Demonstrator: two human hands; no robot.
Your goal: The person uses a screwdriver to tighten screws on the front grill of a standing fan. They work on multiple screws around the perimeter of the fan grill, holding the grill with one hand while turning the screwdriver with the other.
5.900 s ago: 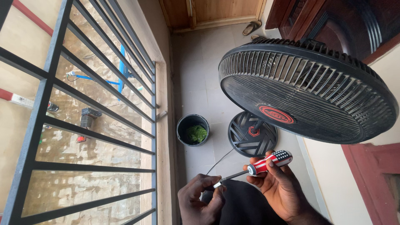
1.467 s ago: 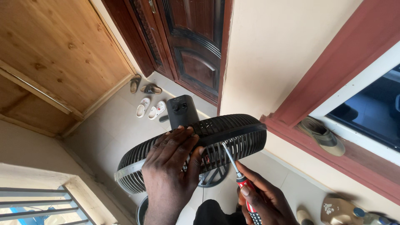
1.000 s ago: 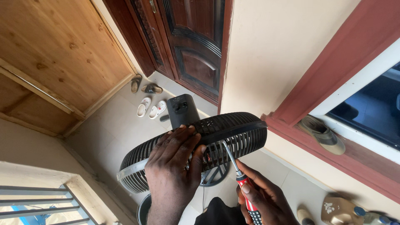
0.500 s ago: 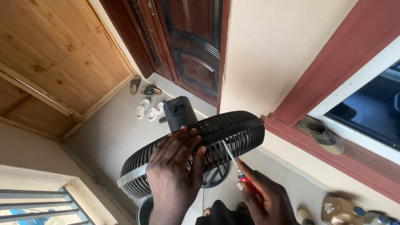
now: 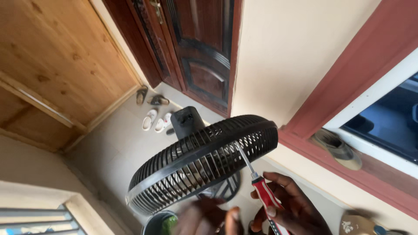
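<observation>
The black fan grille point(image 5: 204, 163) filled the middle of the view, tilted edge-on above the pale tiled floor point(image 5: 113, 148), with the fan's dark base point(image 5: 187, 123) showing behind its upper rim. The right hand point(image 5: 287, 209) was wrapped round the red-handled screwdriver point(image 5: 261, 191), fingers clamped on the grip, and the thin metal shaft ran up and left until its tip met the grille's rim near the right side. To work that fastening well, the shaft would best sit square to the screw head with firm pressure along its line, since a slanted tip could slip off the ribs. The left hand point(image 5: 204, 219) sat low under the grille, too blurred to tell whether its fingers were apart or together; a steadying grip on the rim would help. A dark carved wooden door point(image 5: 196, 52) stood beyond, with a wooden panel point(image 5: 56, 65) to the left and a cream wall point(image 5: 300, 52) with red window trim point(image 5: 357, 91) to the right. Smaller things lay about: white slippers point(image 5: 154, 121) and brown sandals point(image 5: 150, 96) by the door, a worn shoe point(image 5: 337, 148) on the sill, a dark pot point(image 5: 159, 223) below.
</observation>
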